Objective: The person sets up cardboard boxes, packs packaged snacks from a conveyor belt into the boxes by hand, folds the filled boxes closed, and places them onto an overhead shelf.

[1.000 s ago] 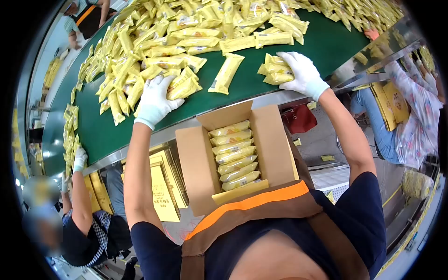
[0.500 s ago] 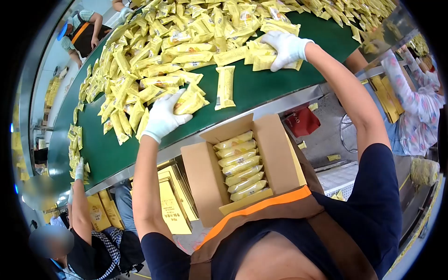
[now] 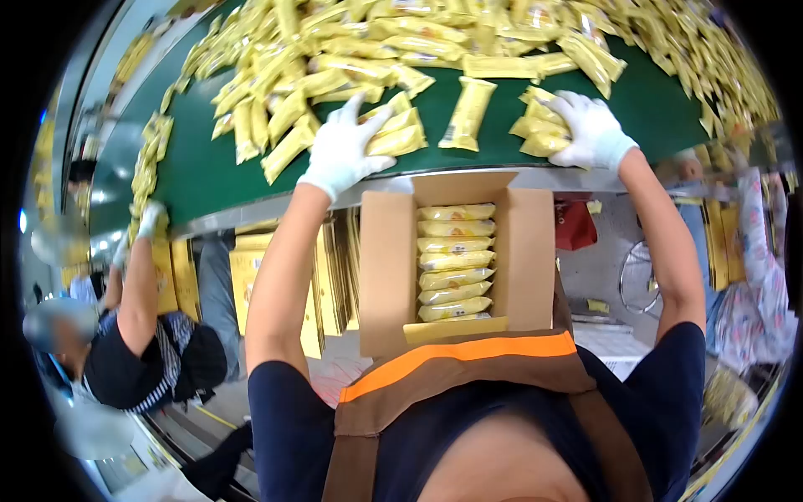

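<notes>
Packets [image 3: 395,134] bunched inside left grip [image 3: 341,149], which looks clamped round them; right grip [image 3: 595,135] clamped on second bunch [image 3: 539,125]. Firmness can't tell. Loose packet [image 3: 468,113] between grips, open carton [image 3: 387,268] below both. Risk: uneven squeeze could shed outer packets; grips swinging inward could knock loose packet.

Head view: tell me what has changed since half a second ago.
The left hand and right hand have drawn their packets closer to the near edge of the green surface. Unchanged: the lone packet between them, the row in the box.
</notes>
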`<state>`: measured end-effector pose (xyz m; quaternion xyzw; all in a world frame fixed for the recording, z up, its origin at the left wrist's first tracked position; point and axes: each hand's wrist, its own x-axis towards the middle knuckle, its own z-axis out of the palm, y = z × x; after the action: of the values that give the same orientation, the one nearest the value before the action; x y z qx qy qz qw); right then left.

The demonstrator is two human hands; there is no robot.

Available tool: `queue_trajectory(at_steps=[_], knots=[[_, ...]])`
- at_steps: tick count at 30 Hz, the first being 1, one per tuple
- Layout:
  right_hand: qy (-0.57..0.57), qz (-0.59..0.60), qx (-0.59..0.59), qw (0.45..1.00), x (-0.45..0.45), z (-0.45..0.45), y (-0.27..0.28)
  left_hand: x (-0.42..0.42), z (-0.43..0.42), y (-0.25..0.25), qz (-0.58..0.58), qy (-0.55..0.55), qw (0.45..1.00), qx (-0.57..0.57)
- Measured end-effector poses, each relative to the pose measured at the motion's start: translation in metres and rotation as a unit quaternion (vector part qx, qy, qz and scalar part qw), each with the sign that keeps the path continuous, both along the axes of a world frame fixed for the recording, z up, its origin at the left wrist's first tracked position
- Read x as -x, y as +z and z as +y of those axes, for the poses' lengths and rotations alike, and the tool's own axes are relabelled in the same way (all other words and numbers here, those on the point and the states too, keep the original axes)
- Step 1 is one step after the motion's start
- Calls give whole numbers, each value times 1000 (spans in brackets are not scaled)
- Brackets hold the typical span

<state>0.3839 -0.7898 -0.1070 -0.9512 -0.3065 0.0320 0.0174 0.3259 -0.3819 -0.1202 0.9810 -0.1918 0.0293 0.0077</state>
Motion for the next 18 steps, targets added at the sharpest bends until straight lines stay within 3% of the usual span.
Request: queue_trajectory(at_steps=[2, 5, 7, 9, 13, 15, 17, 18], knots=[[7, -5, -18, 1000, -3, -3, 4, 0, -5, 4, 56, 25, 998, -2], [-82, -47, -51, 994, 9, 0, 1, 7, -19, 14, 79, 40, 995, -47], [-133, -7, -42, 990, 11, -4, -27, 8, -12, -1, -32, -17, 998, -43], [-133, 8, -30, 991, 10, -3, -25, 12, -16, -1, 68, 59, 996, 11], [-131, 17, -25, 991, 13, 0, -17, 27, -6, 18, 126, 131, 976, 120], [-122, 3, -27, 992, 15, -4, -23, 44, 24, 33, 89, 126, 976, 154], [-117, -2, -50, 992, 14, -5, -27, 50, 71, 36, 23, 80, 958, 274], [-115, -1, -51, 992, 13, -6, -29, 48, 92, 41, 59, 117, 949, 285]])
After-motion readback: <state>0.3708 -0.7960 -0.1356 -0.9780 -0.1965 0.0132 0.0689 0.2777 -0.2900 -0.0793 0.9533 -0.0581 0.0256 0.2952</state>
